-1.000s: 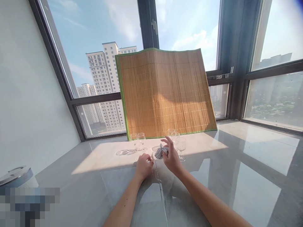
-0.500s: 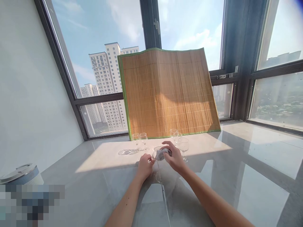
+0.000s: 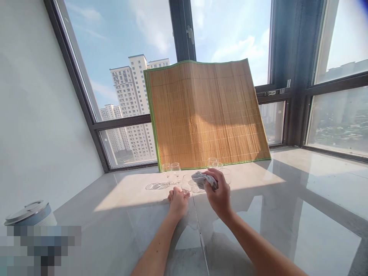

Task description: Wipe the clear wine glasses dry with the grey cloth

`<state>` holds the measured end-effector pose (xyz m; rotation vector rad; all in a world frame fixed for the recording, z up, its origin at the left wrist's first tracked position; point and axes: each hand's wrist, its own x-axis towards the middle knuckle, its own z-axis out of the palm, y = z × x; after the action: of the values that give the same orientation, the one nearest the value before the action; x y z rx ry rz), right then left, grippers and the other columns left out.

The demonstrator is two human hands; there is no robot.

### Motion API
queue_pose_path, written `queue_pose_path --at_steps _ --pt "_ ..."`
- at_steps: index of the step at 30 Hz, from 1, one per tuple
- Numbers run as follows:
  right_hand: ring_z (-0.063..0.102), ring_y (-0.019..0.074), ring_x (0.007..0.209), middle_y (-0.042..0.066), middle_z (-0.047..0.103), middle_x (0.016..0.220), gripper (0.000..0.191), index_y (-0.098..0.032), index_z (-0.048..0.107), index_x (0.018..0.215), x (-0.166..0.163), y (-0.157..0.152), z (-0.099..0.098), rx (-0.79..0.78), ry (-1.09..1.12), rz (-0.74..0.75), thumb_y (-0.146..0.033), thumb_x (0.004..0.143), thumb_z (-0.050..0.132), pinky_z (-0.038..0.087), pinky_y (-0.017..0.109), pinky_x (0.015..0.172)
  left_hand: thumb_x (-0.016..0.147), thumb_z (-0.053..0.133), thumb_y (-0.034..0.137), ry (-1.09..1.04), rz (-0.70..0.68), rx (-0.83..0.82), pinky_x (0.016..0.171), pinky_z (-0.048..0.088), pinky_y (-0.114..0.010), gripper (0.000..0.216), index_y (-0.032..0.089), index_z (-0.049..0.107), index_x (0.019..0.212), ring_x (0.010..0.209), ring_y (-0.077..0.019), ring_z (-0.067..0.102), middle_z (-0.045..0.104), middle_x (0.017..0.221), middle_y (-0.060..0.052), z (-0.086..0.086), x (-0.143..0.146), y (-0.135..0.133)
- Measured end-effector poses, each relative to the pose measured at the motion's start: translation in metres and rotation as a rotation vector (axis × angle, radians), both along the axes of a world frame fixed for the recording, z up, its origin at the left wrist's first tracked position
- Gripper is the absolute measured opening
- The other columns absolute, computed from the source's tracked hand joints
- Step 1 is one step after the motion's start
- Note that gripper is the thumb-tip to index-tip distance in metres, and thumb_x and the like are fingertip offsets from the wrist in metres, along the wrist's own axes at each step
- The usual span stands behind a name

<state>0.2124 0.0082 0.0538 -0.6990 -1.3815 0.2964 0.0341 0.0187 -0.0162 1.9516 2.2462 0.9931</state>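
1. Forearms (image 3: 159, 237): both are reaching over the tiled surface (image 3: 120, 237), the left angling to 1 o'clock, the right to 11.
2. Left hand (image 3: 178, 202): sitting low, fingers curling tight around the lower end of the held glass (image 3: 185, 184). Exact finger placement is hiding behind the hand. Bowl is showing just past it, at its 1 o'clock.
3. Right hand (image 3: 220, 191): at the left's 2 o'clock, gripping a bunched cloth (image 3: 203, 179), which is poking out toward 10.
4. Step: probably wiping the held glass. Cloth is sitting at the bowl's 2 o'clock; can't tell if it's touching. Next move is likely calling for cloth on bowl, light pressure, left hand steadying.
5. Pair of glasses (image 3: 175, 167) is standing beyond the left hand, at its 12. More glasses (image 3: 212, 162) are standing behind the right hand, partly hidden.
6. Slatted mat (image 3: 207, 111): leaning at the window, 12 o'clock.
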Motion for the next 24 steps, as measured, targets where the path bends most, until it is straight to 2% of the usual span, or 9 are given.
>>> queue_pose_path --at_steps 3,8,15,18,21,24 --pt "0.065 0.0193 0.092 0.005 0.069 0.103 0.032 -0.024 0.056 0.109 0.003 -0.001 0.003 0.006 0.022 -0.013 -0.016 0.079 0.049 0.053 0.031 0.079 0.092 0.043 0.038 -0.026 -0.014 -0.023 0.096 0.033 -0.043 0.033 0.022 0.067 0.077 0.104 -0.0279 0.049 0.062 0.097 -0.009 -0.001 -0.001 0.002" --pt "0.064 0.0168 0.078 0.001 0.069 0.087 0.035 -0.023 0.056 0.105 0.000 0.003 -0.003 -0.082 -0.087 0.096 -0.012 0.073 0.047 0.050 0.028 0.072 0.092 0.040 0.031 0.021 -0.050 -0.084 0.092 0.033 -0.044 0.034 0.021 0.069 0.080 0.105 -0.0301 0.049 0.066 0.091 -0.011 -0.003 -0.005 0.004" --pt "0.060 0.0152 0.069 -0.001 0.068 0.082 0.044 -0.023 0.054 0.109 -0.007 0.003 -0.014 -0.147 -0.271 0.193 -0.010 0.068 0.046 0.046 0.025 0.067 0.080 0.052 0.020 0.058 -0.111 -0.078 0.084 0.037 -0.034 0.013 0.021 0.066 0.081 0.097 -0.0237 0.053 0.068 0.087 -0.005 0.000 -0.007 0.002" --pt "0.059 0.0152 0.067 -0.001 0.069 0.082 0.046 -0.024 0.053 0.112 -0.006 0.003 -0.015 -0.176 -0.409 0.233 -0.009 0.069 0.045 0.043 0.025 0.066 0.078 0.053 0.017 -0.009 -0.154 -0.056 0.089 0.038 -0.035 0.025 0.024 0.067 0.097 0.102 -0.0237 0.054 0.070 0.097 -0.003 0.000 -0.009 0.001" --pt "0.061 0.0168 0.074 -0.001 0.071 0.088 0.054 -0.025 0.050 0.122 -0.004 0.006 -0.018 -0.210 -0.604 0.284 -0.010 0.070 0.045 0.042 0.025 0.068 0.075 0.051 0.010 -0.099 -0.201 -0.028 0.096 0.039 -0.035 0.050 0.027 0.060 0.121 0.110 -0.0226 0.056 0.071 0.108 -0.002 -0.004 -0.012 0.003" --pt "0.064 0.0191 0.086 0.001 0.072 0.098 0.052 -0.027 0.052 0.122 -0.003 0.009 -0.024 -0.237 -0.782 0.301 -0.011 0.073 0.045 0.041 0.026 0.073 0.070 0.045 0.001 -0.211 -0.254 0.006 0.095 0.042 -0.031 0.064 0.027 0.056 0.128 0.110 -0.0186 0.060 0.071 0.114 -0.002 -0.008 -0.015 0.006"
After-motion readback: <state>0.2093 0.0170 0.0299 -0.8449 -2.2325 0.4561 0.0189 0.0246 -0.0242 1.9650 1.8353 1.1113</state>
